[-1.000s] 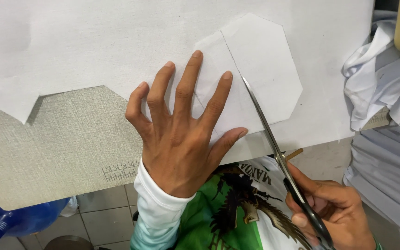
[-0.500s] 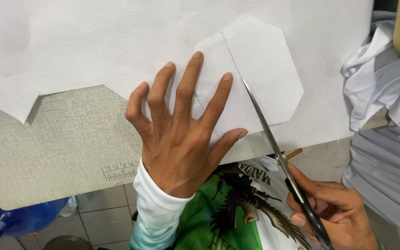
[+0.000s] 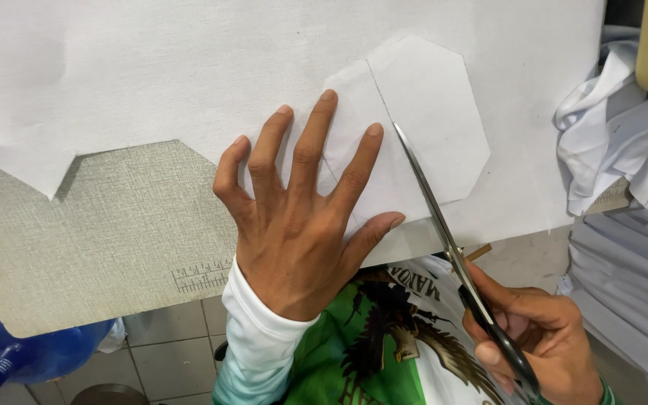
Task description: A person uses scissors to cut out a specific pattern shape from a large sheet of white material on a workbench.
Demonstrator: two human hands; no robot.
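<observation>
My left hand [image 3: 305,217] lies flat with fingers spread on a white octagon-shaped paper pattern [image 3: 429,112]. The pattern rests on a large sheet of white fabric [image 3: 189,67] spread over the table. My right hand [image 3: 538,337] grips the black handles of a pair of scissors [image 3: 451,247]. The blades point up and left along the pattern's fold line, their tip beside my left ring finger, cutting into the fabric from its near edge.
The grey textured tabletop [image 3: 99,240] shows at the left where the fabric has a notch cut out. White cloth is piled at the right [image 3: 624,142]. A blue water bottle [image 3: 16,356] stands on the tiled floor below left.
</observation>
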